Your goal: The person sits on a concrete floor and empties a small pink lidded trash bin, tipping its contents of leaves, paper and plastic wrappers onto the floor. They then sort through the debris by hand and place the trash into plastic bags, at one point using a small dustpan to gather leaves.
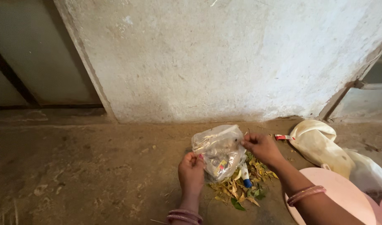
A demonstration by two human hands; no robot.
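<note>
Now both hands, left hand [191, 171] and right hand [261, 146], pinch a clear plastic bag [218, 151] over a leaf pile [241, 187] on the floor [95, 166]; its contents blur, a blue-capped white tube [245, 174] half hidden.

I see a thin, clear plastic bag [219, 151], crinkled and glossy, pinched between my left hand [191, 173] and right hand [261, 147]. Under it lies a heap of dry, matt yellow-green leaves [241, 189] and a smooth white plastic tube with a blue cap [245, 175]. The brown earthen floor [74, 166] looks rough and dusty; the whitewashed plaster wall [207, 62] is coarse and chalky. A cream sack [318, 143], perhaps cloth, looks soft and matt. Glossy pink bangles [305, 194] circle my wrist.
</note>
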